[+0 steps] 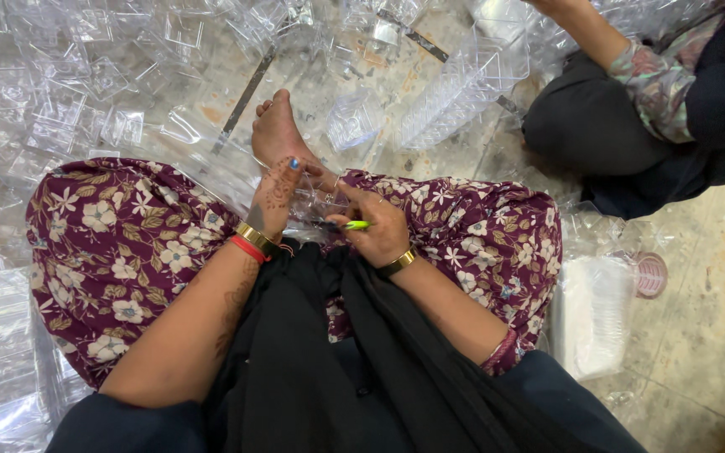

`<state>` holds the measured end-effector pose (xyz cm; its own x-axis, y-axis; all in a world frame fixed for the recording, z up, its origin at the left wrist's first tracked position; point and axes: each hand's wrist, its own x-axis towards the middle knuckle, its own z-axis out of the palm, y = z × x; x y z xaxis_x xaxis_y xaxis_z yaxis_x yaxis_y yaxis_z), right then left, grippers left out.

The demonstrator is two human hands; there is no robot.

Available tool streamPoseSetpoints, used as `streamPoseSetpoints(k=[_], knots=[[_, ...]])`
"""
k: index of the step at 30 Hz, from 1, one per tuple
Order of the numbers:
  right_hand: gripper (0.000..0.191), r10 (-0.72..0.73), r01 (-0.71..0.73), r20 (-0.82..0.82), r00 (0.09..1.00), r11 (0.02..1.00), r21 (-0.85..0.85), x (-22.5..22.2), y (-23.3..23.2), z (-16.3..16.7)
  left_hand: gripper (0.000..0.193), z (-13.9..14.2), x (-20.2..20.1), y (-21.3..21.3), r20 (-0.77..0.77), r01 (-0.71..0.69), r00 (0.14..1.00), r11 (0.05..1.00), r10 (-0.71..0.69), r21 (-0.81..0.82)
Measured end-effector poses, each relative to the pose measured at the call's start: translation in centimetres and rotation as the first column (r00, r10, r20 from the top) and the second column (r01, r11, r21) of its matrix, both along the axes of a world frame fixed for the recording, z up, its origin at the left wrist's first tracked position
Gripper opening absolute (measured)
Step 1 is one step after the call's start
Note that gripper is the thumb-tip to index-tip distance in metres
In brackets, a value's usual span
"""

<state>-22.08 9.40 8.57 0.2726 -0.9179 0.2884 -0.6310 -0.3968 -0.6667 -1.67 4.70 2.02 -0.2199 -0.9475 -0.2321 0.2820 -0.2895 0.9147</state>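
Two hands meet over the lap in the head view, close together above the crossed legs in maroon flowered trousers [127, 243]. The left hand [277, 197] has its fingers curled down around a small clear plastic piece [310, 201], which sits between the two hands, just ahead of the bare foot [277, 130]; its outline is hard to make out because it is see-through. The right hand [379, 231] pinches a small green-handled tool [352, 225] between thumb and bent fingers. The tool's long axis runs roughly sideways, its tip pointing left toward the clear piece and the left hand, and it lies touching or just beside that piece. The right hand is the nearer one to the tool; the left is the nearer one to the piece.

All around on the floor lie heaps of clear plastic trays [60, 101], and a long stack of nested clear containers [455, 92] lies well ahead. At the upper right another person's arm in a patterned sleeve [656, 80] reaches in, apart from these hands
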Motion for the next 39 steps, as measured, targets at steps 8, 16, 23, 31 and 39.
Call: streamPoseSetpoints(k=[8,16,23,31,39], knots=[[0.023,-0.057,0.065,0.093,0.994,0.994,-0.083,-0.4,0.3,0.5,0.068,1.2,0.3,0.0,-0.019,0.1,0.995,0.992,-0.099,0.081],[0.032,-0.382,0.16,0.459,0.802,0.878,0.451,-1.7,-2.3,-4.5,0.051,1.2,-0.3,-1.1,-0.052,-0.21,0.978,0.941,0.204,-0.266],[0.023,-0.394,-0.007,0.378,0.838,0.684,0.729,-1.9,-4.1,-7.0,0.034,4.2,-3.4,-6.0,0.171,-0.252,0.847,0.664,0.503,-0.704],[0.028,-0.209,0.057,0.162,0.964,0.761,0.646,-1.4,-3.7,-4.7,0.04,5.7,-7.5,-7.1,0.526,0.041,0.652,0.667,0.546,-0.743],[0.025,-0.115,-0.025,0.175,0.978,0.765,0.643,-1.3,-4.2,-5.5,0.05,5.5,-6.9,-7.5,0.821,0.257,0.423,0.819,0.382,-0.513]])
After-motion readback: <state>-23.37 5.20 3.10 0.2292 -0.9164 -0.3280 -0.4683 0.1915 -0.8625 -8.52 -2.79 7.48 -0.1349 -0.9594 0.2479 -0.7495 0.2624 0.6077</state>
